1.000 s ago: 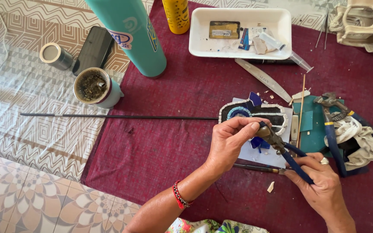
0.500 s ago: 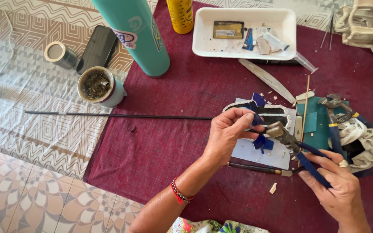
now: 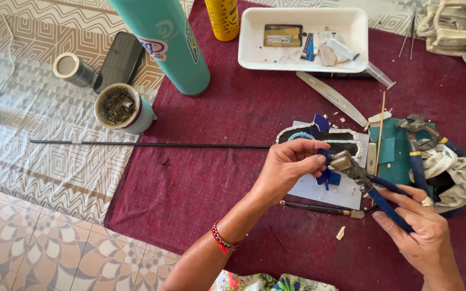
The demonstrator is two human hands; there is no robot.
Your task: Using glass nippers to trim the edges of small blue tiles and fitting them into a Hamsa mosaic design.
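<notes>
Against the frame a second earlier, the left hand had stayed at the mosaic, while the right hand had drawn lower and to the right, so the nippers now slanted up from it towards the left fingertips. The long rod lay as it had, straight across cloth and mat.

The left fingers were curled tight, thumb against forefinger, pinching a small blue chip right at the nippers' head; more blue bits lay just under it on the white sheet. The right fingers were wrapped loosely round the blue handles, closed on them; whether the nippers' head was biting the chip could not be told.

The white tray at the top of the maroon mat held a flat card, a blue scrap, pale shards and a syringe-like tube that stuck out over its lower right rim. The cup, at the mat's left edge, was filled with dark crumbly matter. A teal bottle stood beside it, a yellow can just left of the tray. A phone and a roll of tape lay on the patterned cloth. A second pair of pliers rested on the teal board by a rag.
</notes>
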